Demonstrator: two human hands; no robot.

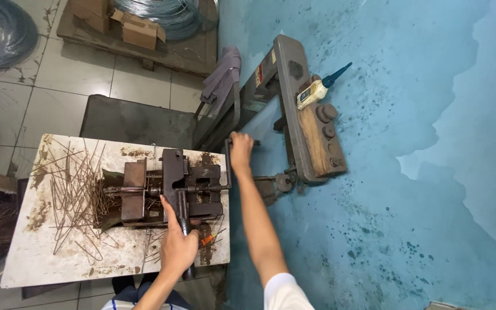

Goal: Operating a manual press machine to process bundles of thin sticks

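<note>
Rusty steel: bending jig [170, 189] bolted mid-desk, dark brown, lever and rod sticking out of it.
Desk: white desk [35, 258], stained with rust, stands against the teal wall [386, 189].
Left hand: left hand [178, 248] at the near edge of the desk, grip wrapped tight round the black lever handle [182, 221] that runs down from the jig.
Right hand: right hand [240, 150] reaches past the far right corner of the desk, grip closed round the bent wire rod [227, 163] at the jig's right end.
Bent wires: heap of thin rusty wire pieces [76, 195] spread on the left half of the desk, touching the jig's left side.
Behind: grey metal frame with a wooden block [311, 135] leaning by the wall, small oil bottle with blue tip [317, 89] on top.
Floor: tiled floor, wire coils [1, 31] upper left, cardboard box [139, 28] on a pallet.
</note>
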